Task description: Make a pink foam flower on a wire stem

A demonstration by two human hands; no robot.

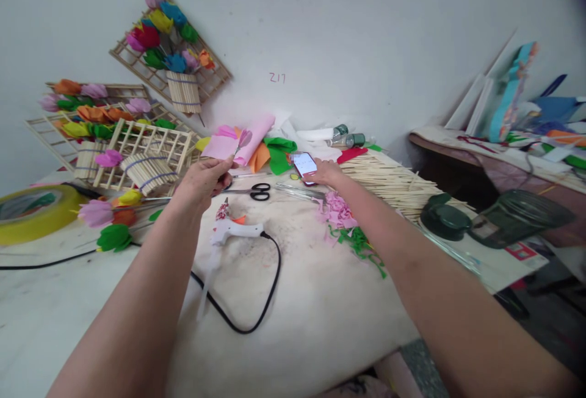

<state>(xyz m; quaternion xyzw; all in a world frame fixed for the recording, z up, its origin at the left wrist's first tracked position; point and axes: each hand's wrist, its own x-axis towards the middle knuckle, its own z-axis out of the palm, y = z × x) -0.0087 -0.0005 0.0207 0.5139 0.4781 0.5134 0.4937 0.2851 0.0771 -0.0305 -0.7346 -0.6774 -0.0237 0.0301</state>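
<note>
Pinching a small pink paper flower (pixel 244 138) is what I see first: my left grip (pixel 211 177) is closed narrow on its thin stem, raised off the counter (pixel 320 300), with the bloom sticking up just past the fingertips, towards the wall. A pink paper square (pixel 220 146) sits right behind the bloom; I can't tell whether the same grip holds it too. Over on the other side, my right grip (pixel 326 173) lies low on the near edge of a phone (pixel 304 165), screen lit and face up. Clasping it or just resting there, I can't tell.

Between the two forearms lie black-handled scissors (pixel 256 191), and nearer me a white glue gun (pixel 235 231) with its black cord (pixel 256 318) looping across the counter. Pink scraps (pixel 337 209) and green scraps (pixel 361 242) lie just beside my right forearm, with a spread of thin wooden sticks (pixel 389 181) beyond. Left of my left grip stand wooden lattice frames (pixel 146 141) carrying paper flowers, and a yellow tape roll (pixel 32 212) sits at the far left edge.
</note>
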